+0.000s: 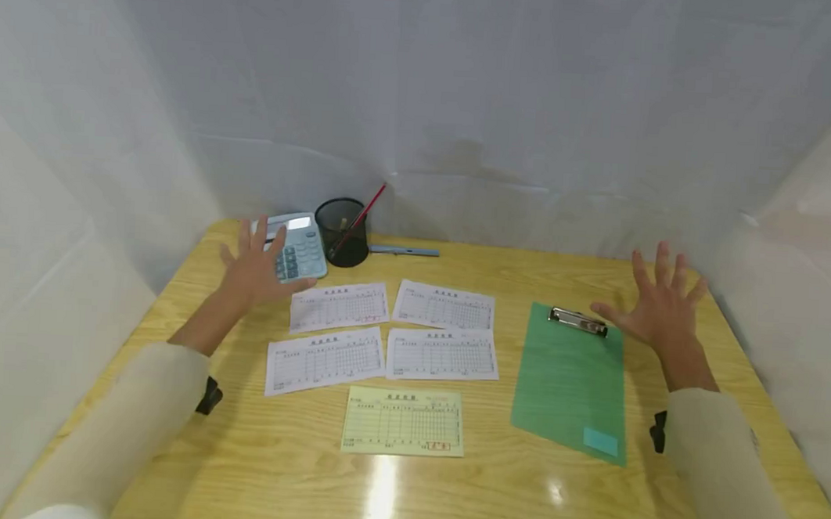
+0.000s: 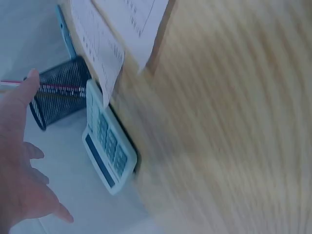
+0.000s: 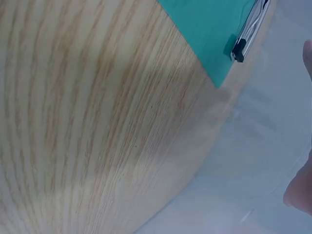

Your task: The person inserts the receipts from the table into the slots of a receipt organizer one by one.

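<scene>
My left hand (image 1: 251, 270) is raised over the table's left side, fingers spread, holding nothing. In the head view it overlaps a light blue calculator (image 1: 306, 250). The right hand (image 1: 661, 310), also spread and holding nothing, is up beside a green clipboard (image 1: 570, 381) with a metal clip (image 1: 577, 321) and a blue label. Several white printed slips (image 1: 442, 355) lie in two rows mid-table. Below them sits one yellow slip (image 1: 403, 422) with a red stamp mark. In the left wrist view, the calculator (image 2: 109, 139) shows past the left hand (image 2: 24, 161).
A black mesh pen cup (image 1: 342, 232) holding a red pencil (image 1: 369, 210) stands at the back, right of the calculator. A blue pen (image 1: 405, 251) lies next to the cup. Pale curtains (image 1: 466, 97) enclose the wooden table (image 1: 263, 471) at the back and sides.
</scene>
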{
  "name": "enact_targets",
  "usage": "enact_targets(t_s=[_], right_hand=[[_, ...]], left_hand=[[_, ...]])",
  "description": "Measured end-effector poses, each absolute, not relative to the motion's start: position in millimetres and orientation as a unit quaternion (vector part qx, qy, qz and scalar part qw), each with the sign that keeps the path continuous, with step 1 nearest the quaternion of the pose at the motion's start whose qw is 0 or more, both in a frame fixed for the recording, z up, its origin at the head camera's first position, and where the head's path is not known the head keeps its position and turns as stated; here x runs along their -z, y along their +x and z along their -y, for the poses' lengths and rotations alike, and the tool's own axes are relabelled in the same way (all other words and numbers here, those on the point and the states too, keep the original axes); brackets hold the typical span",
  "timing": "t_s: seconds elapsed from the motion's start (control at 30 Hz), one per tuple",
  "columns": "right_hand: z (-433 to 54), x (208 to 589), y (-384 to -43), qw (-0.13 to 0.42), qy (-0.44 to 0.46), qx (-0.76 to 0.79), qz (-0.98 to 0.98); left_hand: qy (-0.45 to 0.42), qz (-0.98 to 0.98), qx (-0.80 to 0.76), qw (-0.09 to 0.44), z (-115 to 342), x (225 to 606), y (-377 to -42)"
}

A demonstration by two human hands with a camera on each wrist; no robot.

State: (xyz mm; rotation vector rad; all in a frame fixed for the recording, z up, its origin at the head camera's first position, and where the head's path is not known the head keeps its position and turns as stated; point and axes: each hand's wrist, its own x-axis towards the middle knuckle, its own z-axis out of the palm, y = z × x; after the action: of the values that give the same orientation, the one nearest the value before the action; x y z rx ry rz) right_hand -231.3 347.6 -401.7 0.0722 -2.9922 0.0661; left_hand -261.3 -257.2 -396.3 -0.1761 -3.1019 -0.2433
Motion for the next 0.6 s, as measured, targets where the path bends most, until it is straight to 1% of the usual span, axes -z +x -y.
enact_targets(t_s=[0.13,0.33,0.47,0.6], right_hand=[[-343,401,-228,0.070,0.040,-0.030,0.996],[-336,403,-224,0.060,0.063,-0.054,0.995],[-332,408,-222,0.029,0.079,-0.071,0.994],[-326,411,-222,-0.019,0.089,-0.106,0.990]], left_hand=[[-0.091,0.992,0.089,0.008,243,402,-254],[-0.115,0.984,0.134,-0.031,220,409,-247],[-0.137,0.976,0.166,-0.040,203,413,-246],[-0.173,0.966,0.190,-0.039,185,414,-250]])
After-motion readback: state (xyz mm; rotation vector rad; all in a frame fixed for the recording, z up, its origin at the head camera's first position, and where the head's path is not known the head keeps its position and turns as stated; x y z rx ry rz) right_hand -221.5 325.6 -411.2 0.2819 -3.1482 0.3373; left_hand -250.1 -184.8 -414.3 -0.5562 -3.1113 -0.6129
